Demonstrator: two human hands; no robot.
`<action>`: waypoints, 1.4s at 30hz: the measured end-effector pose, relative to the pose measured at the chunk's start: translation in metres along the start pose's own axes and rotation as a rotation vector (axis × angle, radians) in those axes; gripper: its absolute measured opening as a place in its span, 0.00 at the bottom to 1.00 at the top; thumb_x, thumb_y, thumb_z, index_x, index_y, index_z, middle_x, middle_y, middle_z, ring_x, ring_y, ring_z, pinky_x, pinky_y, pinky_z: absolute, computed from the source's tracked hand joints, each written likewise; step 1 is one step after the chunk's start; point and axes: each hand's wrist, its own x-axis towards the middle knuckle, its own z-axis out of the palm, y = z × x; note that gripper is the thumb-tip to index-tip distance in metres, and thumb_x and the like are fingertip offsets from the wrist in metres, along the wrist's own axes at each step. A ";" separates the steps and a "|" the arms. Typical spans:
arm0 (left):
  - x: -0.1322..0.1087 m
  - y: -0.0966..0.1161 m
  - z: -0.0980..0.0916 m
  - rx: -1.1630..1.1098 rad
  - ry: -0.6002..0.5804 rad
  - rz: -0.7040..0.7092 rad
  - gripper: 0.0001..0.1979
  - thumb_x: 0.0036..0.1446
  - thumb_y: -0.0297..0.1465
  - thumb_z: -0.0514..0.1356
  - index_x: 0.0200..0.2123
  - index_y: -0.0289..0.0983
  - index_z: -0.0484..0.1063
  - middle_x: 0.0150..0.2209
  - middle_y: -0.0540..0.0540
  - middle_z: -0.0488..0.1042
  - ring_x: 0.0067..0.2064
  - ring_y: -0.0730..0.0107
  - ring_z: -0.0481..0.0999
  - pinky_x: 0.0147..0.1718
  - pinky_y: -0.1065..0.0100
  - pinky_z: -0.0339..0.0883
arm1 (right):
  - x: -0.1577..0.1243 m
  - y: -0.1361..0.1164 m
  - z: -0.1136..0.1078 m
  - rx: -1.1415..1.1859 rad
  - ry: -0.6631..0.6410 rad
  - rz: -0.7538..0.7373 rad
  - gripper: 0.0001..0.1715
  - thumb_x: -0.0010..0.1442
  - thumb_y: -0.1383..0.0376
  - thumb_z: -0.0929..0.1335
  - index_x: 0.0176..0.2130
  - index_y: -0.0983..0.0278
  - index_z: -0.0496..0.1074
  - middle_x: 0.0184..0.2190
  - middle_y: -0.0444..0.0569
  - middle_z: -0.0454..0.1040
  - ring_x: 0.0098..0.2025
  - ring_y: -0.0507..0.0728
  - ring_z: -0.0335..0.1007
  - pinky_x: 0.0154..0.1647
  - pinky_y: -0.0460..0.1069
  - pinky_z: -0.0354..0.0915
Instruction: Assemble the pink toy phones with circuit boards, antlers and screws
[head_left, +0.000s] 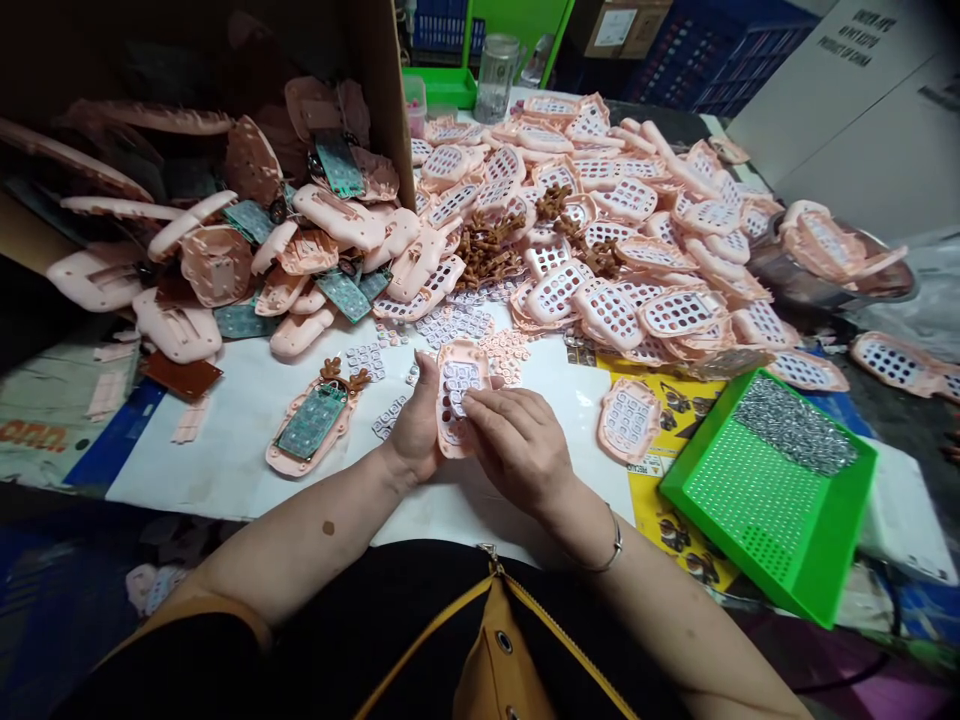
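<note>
Being pinched by the thumb of the left hand (415, 420), a pink perforated plastic frame (455, 395) is held steady at the centre, while the right hand (517, 445) is laid closely over it, fingers curled. A bright green plastic tray (821, 560) is placed to the right, a heap of pink perforated frames (622, 240) lies far, and a green circuit board (311, 422) lies left, none obstructing the hands

A pink plastic casing (459, 375), rounded and punched with rows of small square holes (pale inserts fill most of them), stands gripped between the left hand (414, 432) and right hand (517, 448), over a white sheet (225, 450) near the worktop's front edge.
</note>
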 end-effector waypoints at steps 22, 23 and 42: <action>-0.007 0.002 0.008 0.115 -0.018 -0.034 0.48 0.56 0.65 0.39 0.61 0.35 0.67 0.55 0.34 0.74 0.56 0.51 0.74 0.53 0.53 0.70 | -0.023 -0.002 -0.031 -0.284 -0.202 -0.036 0.22 0.67 0.71 0.60 0.58 0.68 0.69 0.55 0.57 0.77 0.58 0.57 0.72 0.62 0.54 0.64; -0.007 0.002 0.007 0.158 -0.018 -0.018 0.47 0.55 0.65 0.40 0.61 0.36 0.66 0.55 0.34 0.74 0.54 0.53 0.76 0.50 0.55 0.72 | -0.027 0.003 -0.038 -0.308 -0.179 0.020 0.23 0.67 0.71 0.60 0.58 0.67 0.68 0.54 0.57 0.78 0.57 0.57 0.73 0.61 0.54 0.65; -0.005 0.007 0.008 0.344 0.116 -0.031 0.26 0.60 0.48 0.59 0.51 0.34 0.71 0.42 0.40 0.77 0.33 0.68 0.79 0.31 0.67 0.76 | -0.048 0.104 -0.103 -0.494 -0.565 0.456 0.22 0.67 0.55 0.62 0.52 0.65 0.73 0.50 0.61 0.77 0.47 0.65 0.74 0.46 0.58 0.64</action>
